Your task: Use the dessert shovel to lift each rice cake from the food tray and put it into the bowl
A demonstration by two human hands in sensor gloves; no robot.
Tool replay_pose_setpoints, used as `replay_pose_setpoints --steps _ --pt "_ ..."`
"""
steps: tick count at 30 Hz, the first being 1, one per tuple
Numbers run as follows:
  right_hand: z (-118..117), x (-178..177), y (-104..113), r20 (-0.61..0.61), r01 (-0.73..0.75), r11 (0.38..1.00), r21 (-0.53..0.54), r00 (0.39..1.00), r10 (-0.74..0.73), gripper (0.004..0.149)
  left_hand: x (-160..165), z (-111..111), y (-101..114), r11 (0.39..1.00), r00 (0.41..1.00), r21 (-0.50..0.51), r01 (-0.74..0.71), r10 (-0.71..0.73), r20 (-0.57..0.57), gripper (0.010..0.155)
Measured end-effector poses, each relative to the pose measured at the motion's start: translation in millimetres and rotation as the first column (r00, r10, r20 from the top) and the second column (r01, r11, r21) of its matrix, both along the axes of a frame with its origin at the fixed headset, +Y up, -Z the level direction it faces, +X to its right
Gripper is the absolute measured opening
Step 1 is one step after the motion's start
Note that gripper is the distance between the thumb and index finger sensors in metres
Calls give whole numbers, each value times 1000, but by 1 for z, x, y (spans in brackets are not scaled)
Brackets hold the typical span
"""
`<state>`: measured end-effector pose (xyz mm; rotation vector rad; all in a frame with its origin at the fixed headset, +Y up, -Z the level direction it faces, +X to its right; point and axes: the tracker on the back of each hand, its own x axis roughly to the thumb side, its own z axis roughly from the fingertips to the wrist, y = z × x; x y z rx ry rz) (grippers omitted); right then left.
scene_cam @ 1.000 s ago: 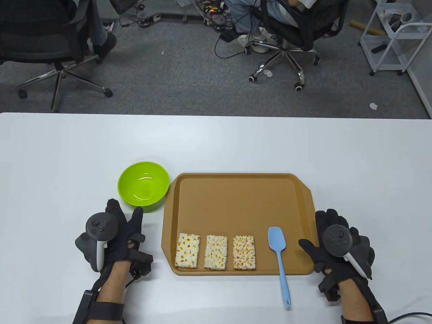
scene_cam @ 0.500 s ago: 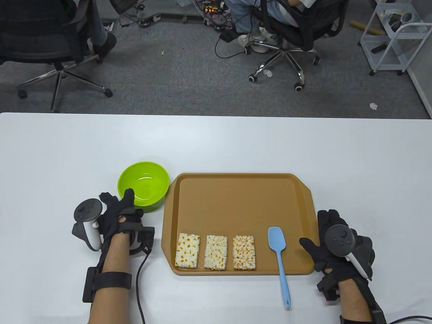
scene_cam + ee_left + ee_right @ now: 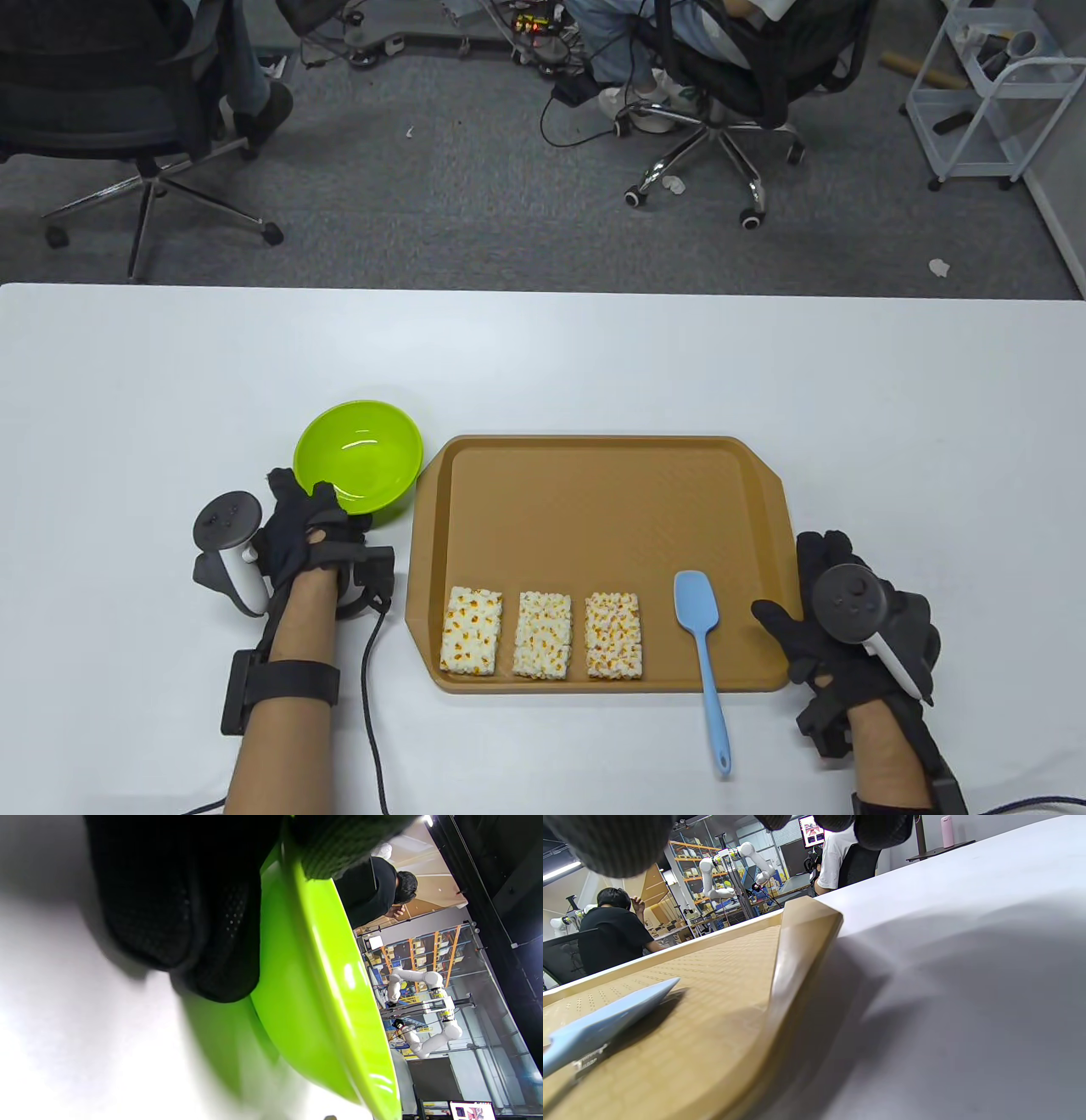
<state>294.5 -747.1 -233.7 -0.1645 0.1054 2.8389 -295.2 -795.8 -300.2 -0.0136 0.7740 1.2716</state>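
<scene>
Three rice cakes (image 3: 540, 634) lie in a row along the near edge of the brown food tray (image 3: 611, 492). The light blue dessert shovel (image 3: 702, 645) lies with its blade on the tray's near right corner and its handle out over the table. A green bowl (image 3: 361, 454) stands left of the tray, tipped a little. My left hand (image 3: 310, 518) grips its near rim, thumb over the rim (image 3: 339, 844) and fingers under the bowl's (image 3: 305, 984) wall. My right hand (image 3: 836, 615) rests by the tray's right edge (image 3: 801, 955), holding nothing; the shovel's blade (image 3: 606, 1022) lies to its left.
The white table (image 3: 594, 365) stretches far beyond the tray and bowl. Office chairs (image 3: 721, 76) and a white cart (image 3: 984, 93) stand on the grey floor past the table's far edge. A cable (image 3: 369, 705) trails from my left wrist.
My left hand moved forward from the table to the bowl, turned over and took hold of its near rim; the bowl shifted slightly and tipped. My right hand stayed put.
</scene>
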Motion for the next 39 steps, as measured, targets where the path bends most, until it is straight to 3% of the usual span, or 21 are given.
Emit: replay_pose_setpoints --steps 5,10,18,21,26,31,36,39 --pt "0 0 0 16 30 999 28 999 -31 95 -3 4 2 1000 1000 15 -11 11 2 66" --pt "0 -2 -3 -5 181 983 12 983 -181 98 -7 11 9 997 998 40 -65 65 10 65" --pt "1 -16 1 -79 295 956 5 953 -293 100 17 19 43 994 980 63 -90 77 181 65" --pt "4 -24 3 -120 406 914 13 908 -402 100 39 18 50 995 956 62 -76 55 287 65" --pt "7 -35 6 -170 565 825 -4 813 -557 99 80 12 43 989 890 20 -146 122 439 65" --pt "8 -43 5 -151 716 694 -73 680 -717 99 121 14 41 987 821 -2 -158 133 555 64" --pt "7 -52 -2 -128 806 551 -217 536 -835 99 163 22 41 985 743 -27 -171 147 653 64" --pt "5 -57 -9 -81 827 494 -268 492 -867 98 188 28 45 986 696 -24 -166 134 705 64"
